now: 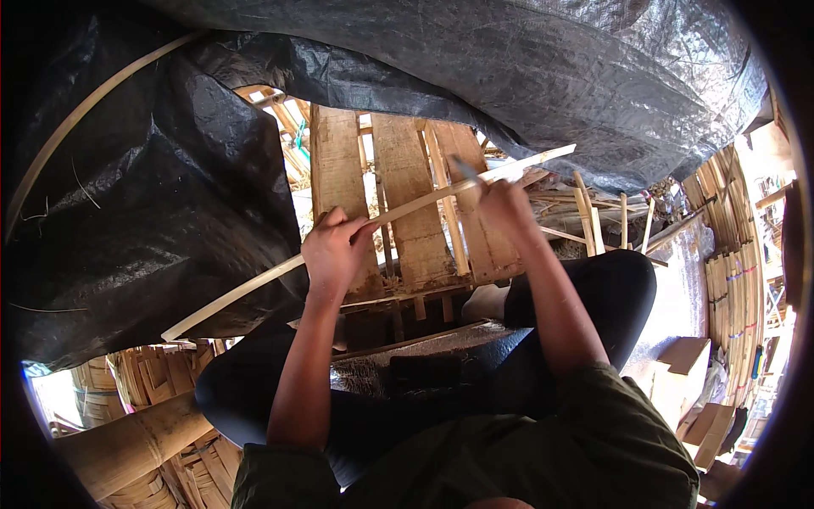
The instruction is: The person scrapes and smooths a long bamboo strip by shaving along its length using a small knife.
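A long pale bamboo strip (415, 205) slants across in front of me, its left end low over the dark sheet and its right end higher up. My left hand (333, 254) is closed around the strip left of its middle. In my closed right hand (506, 208) is a knife (464, 168), its grey blade smeared by motion and its handle hidden in the fist. The blade is up against the strip or just over it; which of the two I cannot tell. Under the strip lie rough wooden boards (407, 161) with gaps between them.
Black plastic sheeting (144, 220) hangs at the left and across the far side. Thin sticks (587, 222) stand right of the boards. Bundled bamboo strips (727, 297) and a cardboard box (678, 373) are at the far right. A thick bamboo pole (136, 441) lies lower left.
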{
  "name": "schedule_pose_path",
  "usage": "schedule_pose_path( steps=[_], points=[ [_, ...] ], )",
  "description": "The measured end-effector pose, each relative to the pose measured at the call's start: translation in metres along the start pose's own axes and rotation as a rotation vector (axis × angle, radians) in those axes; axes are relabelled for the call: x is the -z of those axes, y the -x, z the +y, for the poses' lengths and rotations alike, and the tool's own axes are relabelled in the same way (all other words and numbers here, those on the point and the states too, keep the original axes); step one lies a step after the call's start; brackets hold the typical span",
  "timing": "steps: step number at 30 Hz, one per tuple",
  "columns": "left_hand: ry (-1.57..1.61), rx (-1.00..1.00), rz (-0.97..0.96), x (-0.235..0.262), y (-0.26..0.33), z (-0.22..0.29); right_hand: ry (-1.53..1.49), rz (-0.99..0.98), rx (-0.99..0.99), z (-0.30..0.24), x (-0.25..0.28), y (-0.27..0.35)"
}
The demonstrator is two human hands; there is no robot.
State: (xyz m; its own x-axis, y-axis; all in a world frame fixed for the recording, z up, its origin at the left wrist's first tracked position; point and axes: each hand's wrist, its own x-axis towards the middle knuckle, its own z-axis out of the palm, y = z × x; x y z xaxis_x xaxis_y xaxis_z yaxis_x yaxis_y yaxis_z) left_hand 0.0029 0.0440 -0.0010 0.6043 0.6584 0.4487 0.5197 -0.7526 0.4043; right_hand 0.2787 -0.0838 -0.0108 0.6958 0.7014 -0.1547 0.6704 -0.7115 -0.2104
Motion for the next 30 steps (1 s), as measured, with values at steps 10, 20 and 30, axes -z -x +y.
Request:
schedule_pose_path(
  steps=[10,20,30],
  points=[
    [0.051,-0.010,0.035,0.000,-0.002,-0.003,-0.095,0.145,0.002,-0.016,-0.016,0.004],
    [0.047,0.020,0.002,0.001,-0.003,-0.007,-0.163,0.203,0.088,-0.030,-0.004,0.018],
    [0.053,0.005,0.010,0.002,-0.009,-0.014,-0.321,0.104,0.129,-0.045,-0.002,0.022]
  ],
)
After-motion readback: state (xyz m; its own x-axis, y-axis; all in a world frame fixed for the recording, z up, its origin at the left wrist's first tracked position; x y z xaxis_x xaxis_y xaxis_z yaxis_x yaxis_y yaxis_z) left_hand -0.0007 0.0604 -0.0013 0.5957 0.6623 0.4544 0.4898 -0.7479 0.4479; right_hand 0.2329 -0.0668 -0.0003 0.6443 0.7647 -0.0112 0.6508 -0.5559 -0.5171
